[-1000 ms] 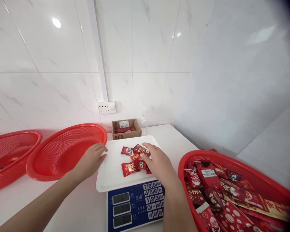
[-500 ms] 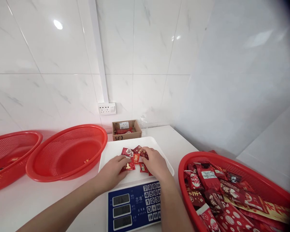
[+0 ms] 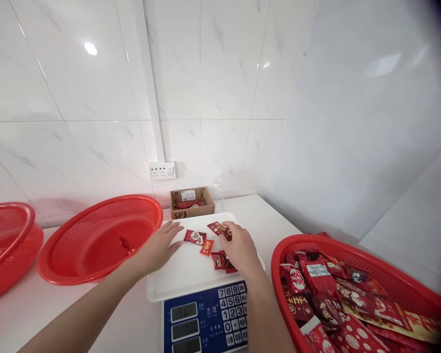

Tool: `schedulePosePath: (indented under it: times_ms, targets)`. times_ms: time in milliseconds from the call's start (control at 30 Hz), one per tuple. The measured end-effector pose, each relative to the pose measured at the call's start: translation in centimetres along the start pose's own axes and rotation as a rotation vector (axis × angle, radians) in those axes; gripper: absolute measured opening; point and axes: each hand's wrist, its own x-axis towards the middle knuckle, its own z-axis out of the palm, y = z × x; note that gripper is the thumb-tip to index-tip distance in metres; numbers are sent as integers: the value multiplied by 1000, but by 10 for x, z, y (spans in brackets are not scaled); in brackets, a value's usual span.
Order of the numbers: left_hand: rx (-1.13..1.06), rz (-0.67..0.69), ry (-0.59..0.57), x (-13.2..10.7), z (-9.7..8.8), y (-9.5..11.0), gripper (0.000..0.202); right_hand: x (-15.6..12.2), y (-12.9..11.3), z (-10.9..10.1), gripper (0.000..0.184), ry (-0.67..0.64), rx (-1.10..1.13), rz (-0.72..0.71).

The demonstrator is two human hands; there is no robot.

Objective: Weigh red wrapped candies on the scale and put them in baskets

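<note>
My left hand [image 3: 158, 249] is over the left edge of the white scale tray [image 3: 174, 274], fingers spread and holding nothing. On the tray's right side, my right hand [image 3: 240, 247] has its thumb and fingers closed on a dark red candy packet [image 3: 217, 228]. Left of that hand lie a red candy packet with a white patch [image 3: 195, 237] and a small orange-red packet [image 3: 207, 247]. Small dark red packets [image 3: 218, 260] sit beneath the right hand, partly covered by it. The scale's blue panel [image 3: 209, 314] faces me, its right side hidden by my forearm.
A red basket [image 3: 275, 274] full of red snack packets stands at the right. On the left are a red basket [image 3: 59, 272] with a few small packets and another red basket [image 3: 11, 279]. Behind the tray are a cardboard box [image 3: 193, 212] and a clear plastic bottle [image 3: 217, 193].
My left hand has moved left, away from the packets. The small packet beside its fingers is gone from the tray, and a blurred dark red thing now shows in the nearer left basket.
</note>
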Motion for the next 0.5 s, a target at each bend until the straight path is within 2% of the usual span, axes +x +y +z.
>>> schedulePosePath:
  times_ms: [133, 267, 367, 500]
  targets:
    - [-40, 144, -79, 18, 15, 27, 44, -1, -2, -1, 35, 26, 24, -25]
    - [-46, 169, -89, 28, 21, 36, 32, -2, -2, -3, 34, 41, 43, -34]
    - [-17, 88, -34, 25, 17, 26, 29, -3, -1, -2, 36, 51, 54, -34]
    - [65, -92, 94, 14, -4, -8, 42, -1, 1, -1, 37, 52, 68, -32]
